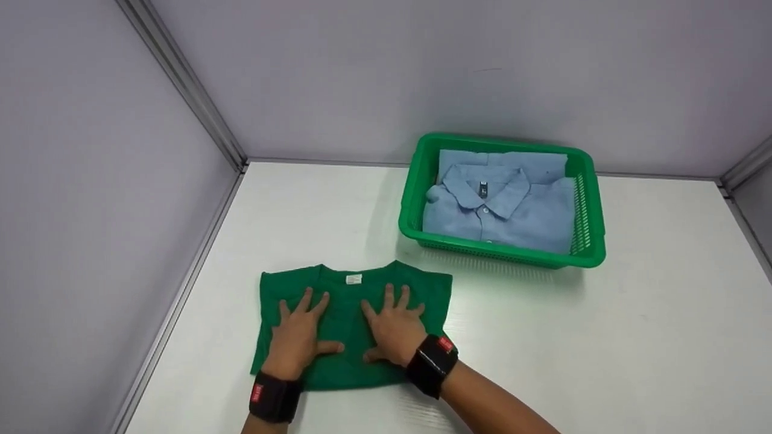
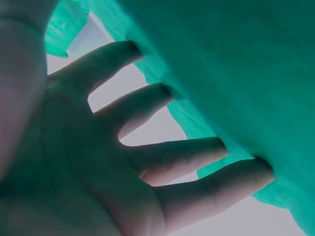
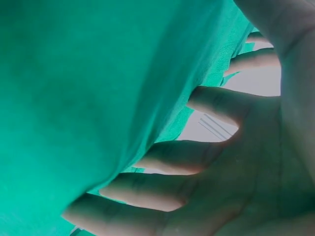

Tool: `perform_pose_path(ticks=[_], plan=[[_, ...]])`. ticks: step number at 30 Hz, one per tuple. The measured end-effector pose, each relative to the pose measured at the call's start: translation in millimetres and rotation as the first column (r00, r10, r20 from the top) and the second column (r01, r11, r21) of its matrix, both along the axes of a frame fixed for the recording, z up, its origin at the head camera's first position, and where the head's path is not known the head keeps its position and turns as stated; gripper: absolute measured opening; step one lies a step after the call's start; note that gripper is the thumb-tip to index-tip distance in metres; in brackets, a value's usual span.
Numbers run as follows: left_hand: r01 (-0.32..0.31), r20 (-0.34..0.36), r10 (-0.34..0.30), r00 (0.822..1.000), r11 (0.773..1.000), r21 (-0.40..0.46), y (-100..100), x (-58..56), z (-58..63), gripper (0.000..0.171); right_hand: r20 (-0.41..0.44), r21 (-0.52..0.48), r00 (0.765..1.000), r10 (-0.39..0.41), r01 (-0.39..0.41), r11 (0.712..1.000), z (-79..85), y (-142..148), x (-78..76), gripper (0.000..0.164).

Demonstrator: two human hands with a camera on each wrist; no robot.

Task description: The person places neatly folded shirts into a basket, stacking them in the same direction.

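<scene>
A green shirt (image 1: 347, 313) lies folded on the white table, with its neckline and a small white label toward the back. On its left half my left hand (image 1: 295, 337) rests with the fingers spread. My right hand (image 1: 395, 328) touches the right half in the same way, fingers splayed and thumb toward the middle. Both wrist views show the fingertips against the green cloth (image 2: 236, 73), and neither hand grips it. Each wrist wears a black band.
Behind and to the right stands a green plastic basket (image 1: 413, 205) holding a folded light-blue collared shirt (image 1: 512, 211). The white table (image 1: 657, 319) meets grey-white panels (image 1: 338, 78) at the back and left.
</scene>
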State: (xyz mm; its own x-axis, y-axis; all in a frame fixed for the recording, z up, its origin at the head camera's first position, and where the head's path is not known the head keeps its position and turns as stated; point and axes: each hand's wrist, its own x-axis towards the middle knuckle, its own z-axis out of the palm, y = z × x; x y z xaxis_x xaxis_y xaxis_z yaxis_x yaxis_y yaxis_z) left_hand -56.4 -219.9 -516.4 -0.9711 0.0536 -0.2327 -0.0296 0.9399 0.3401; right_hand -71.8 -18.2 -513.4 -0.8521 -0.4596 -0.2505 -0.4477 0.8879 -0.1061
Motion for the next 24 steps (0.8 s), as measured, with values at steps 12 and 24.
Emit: perform_pose_path(ticks=[12, 24], plan=[[0.002, 0.000, -0.002, 1.000, 1.000, -0.023, 13.9, 10.3, -5.4, 0.106, 0.028, -0.029, 1.000, 0.005, -0.004, 1.000, -0.4, 13.6, 10.4, 0.103], [0.009, 0.017, -0.008, 1.000, 0.998, -0.057, 29.9, 12.0, -5.6, 0.106, 0.090, -0.083, 0.996, 0.002, 0.006, 0.997, -3.2, 28.5, 10.6, 0.103]])
